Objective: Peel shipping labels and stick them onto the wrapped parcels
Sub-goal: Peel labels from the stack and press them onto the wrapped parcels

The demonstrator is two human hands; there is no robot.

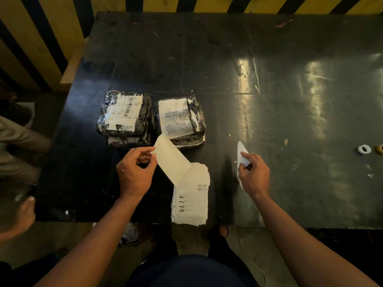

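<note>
Black tabletop (pixel 269 65), scuffed and glossy, fills most of my head view; its far right runs out of frame and glare blurs the surface there. My left hand (pixel 134 170) pinches the upper left edge of a blank white sheet (pixel 173 160), thumb and fingers curled onto it; whether this is a peeled label or its backing I cannot tell, since only an unprinted face shows. The sheet's lower end overlaps the top of the label stack (pixel 191 197), which lies at the near table edge with its bottom sheets overhanging slightly. Print on the top label is too small to read, barcode aside. My right hand (pixel 253 175) holds a second white strip (pixel 241 156) edge-on, fingers curled round it; its face is hidden and the hand covers its middle. Two wrapped parcels sit just beyond the stack, touching side by side: left parcel (pixel 124 117) with a barcoded label, right parcel (pixel 180 119) with a wrinkled, smeared one. Each appears to rest on another parcel, mostly hidden. Two small rings (pixel 364 149) lie at the right edge, the second cut off. Another person's hand (pixel 24 212) shows near the left border. Open table lies behind and right of the parcels.
</note>
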